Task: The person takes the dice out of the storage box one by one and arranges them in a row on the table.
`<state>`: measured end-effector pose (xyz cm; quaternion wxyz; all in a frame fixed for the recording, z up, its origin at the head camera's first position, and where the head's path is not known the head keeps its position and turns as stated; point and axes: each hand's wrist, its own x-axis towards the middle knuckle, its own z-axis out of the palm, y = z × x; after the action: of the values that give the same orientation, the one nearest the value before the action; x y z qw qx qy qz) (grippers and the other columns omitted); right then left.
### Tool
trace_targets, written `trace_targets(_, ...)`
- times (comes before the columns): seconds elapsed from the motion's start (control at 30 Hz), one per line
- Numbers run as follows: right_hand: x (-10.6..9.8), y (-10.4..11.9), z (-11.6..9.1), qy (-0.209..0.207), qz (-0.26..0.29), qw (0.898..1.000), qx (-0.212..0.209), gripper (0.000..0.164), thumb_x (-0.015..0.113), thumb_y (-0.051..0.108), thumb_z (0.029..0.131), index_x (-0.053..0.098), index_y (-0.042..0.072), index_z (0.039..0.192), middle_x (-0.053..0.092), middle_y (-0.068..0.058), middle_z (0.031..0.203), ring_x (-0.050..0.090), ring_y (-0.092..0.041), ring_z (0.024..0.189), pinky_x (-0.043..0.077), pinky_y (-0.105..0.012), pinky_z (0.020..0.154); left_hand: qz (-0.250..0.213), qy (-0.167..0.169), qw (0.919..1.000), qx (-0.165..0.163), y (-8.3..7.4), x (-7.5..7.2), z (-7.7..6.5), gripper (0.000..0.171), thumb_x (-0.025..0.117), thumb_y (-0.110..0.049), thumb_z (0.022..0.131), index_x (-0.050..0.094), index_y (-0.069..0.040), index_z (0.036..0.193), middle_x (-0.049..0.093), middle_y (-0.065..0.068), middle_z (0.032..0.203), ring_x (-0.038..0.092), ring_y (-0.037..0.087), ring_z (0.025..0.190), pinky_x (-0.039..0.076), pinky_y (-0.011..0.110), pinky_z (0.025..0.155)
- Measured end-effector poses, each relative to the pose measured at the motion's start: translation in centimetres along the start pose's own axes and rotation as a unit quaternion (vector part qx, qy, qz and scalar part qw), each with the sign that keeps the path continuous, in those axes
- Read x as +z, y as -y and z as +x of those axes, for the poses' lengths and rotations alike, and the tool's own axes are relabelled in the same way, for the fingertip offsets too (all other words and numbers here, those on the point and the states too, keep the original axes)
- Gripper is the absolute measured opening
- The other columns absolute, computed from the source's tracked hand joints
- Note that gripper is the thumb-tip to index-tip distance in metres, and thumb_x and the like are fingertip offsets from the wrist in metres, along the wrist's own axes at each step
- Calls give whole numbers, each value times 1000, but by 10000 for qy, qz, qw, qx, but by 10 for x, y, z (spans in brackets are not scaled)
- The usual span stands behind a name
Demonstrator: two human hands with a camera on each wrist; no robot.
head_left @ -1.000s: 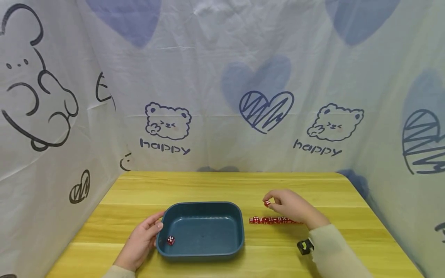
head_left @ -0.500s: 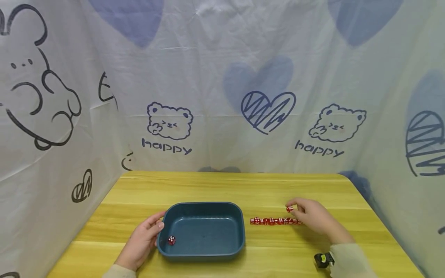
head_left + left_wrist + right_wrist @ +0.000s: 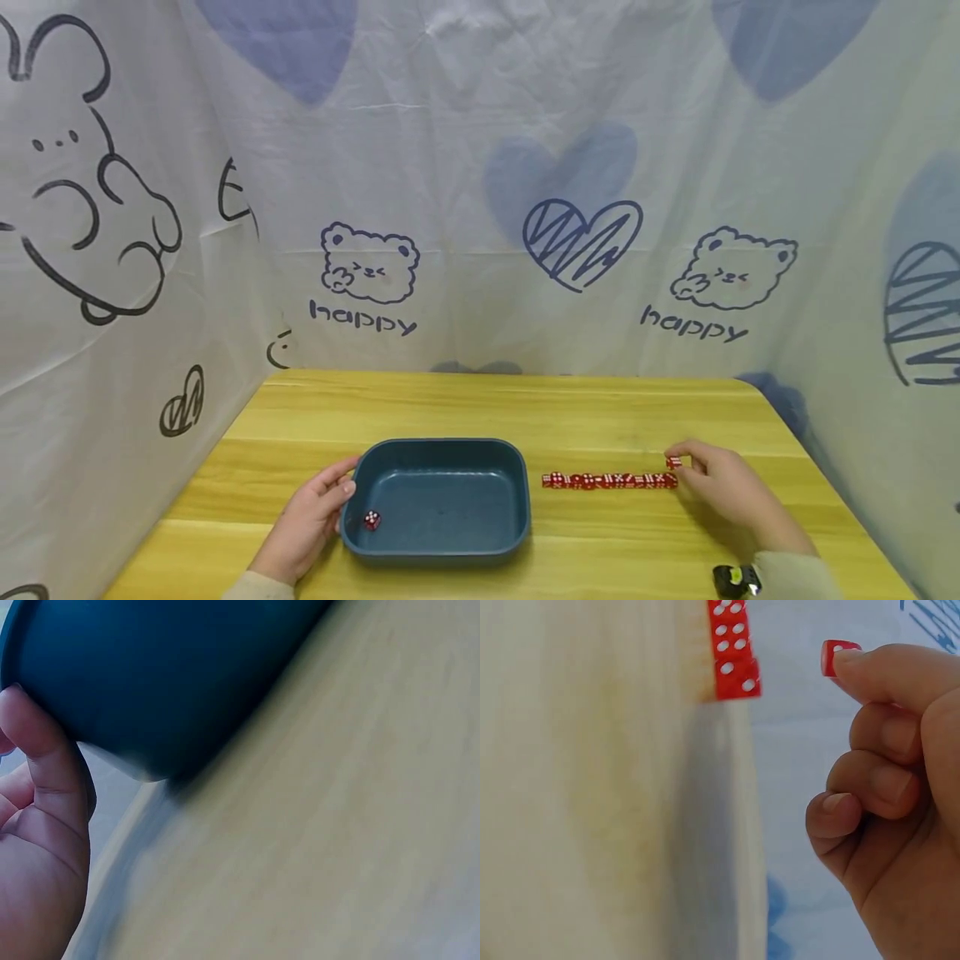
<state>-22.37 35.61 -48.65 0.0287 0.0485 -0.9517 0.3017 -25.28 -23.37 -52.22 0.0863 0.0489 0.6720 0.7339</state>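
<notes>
In the head view my left hand [image 3: 307, 521] rests against the left end of a dark blue-green plastic tray [image 3: 442, 508], thumb at its rim. The left wrist view shows that thumb [image 3: 49, 765] touching the tray's outer wall [image 3: 172, 667]; my other fingers are mostly hidden. One red die [image 3: 372, 520] lies inside, near the tray's left wall. Further right, my right hand [image 3: 731, 492] pinches a red die [image 3: 838, 656] between thumb and forefinger, just behind the right end of a straight row of red dice [image 3: 607, 481]. That held die is apart from the row [image 3: 735, 645].
Both hands work over a yellow wood-grain table [image 3: 480, 408]. White cloth with printed hearts and bears [image 3: 367, 262] hangs behind and at both sides. A small black device [image 3: 735, 581] sits at my right wrist.
My right hand has moved right along the row with the pinched die, to the row's right end, uncovering more dice. My left hand and the tray stay in place.
</notes>
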Motion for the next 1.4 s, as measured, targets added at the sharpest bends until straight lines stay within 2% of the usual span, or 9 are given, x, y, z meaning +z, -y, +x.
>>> trace_targets(0.23,3,-15,-2,124,60,9998,138,31,65,18,98,67,9,127,48,-1,68,42,-16,58,37,-31,55,-56,-30,10000,-73,-1,1,-1,56,57,-16,104,37,2,153,55,7,103,49,12,67,46,21,58)
trace_targets(0.57,4,-25,-6,178,182,9992,315,32,64,24,99,66,6,126,49,-2,71,43,-18,60,36,-33,57,-34,-98,9999,-50,1,0,1,54,57,-14,103,40,2,152,55,10,106,48,13,65,45,21,58)
trace_targets(0.93,11,-28,-1,338,179,9980,495,27,64,17,97,67,10,123,47,-4,68,40,-19,59,34,-34,57,22,-98,9999,40,1,1,1,54,58,-13,103,40,3,151,56,10,105,48,12,64,45,20,57)
trace_targets(1.1,12,-27,1,362,100,9979,519,26,64,16,97,68,10,121,48,-5,70,40,-20,60,34,-36,59,-106,-114,9999,-60,2,0,2,54,59,-14,103,41,1,151,57,10,107,48,13,66,45,21,57)
trace_targets(1.4,12,-25,1,517,20,9966,635,26,65,16,97,68,12,122,50,-5,71,43,-21,62,37,-38,62,-75,-89,9999,-93,2,-1,2,54,59,-15,103,41,0,151,56,10,107,48,13,66,45,21,58)
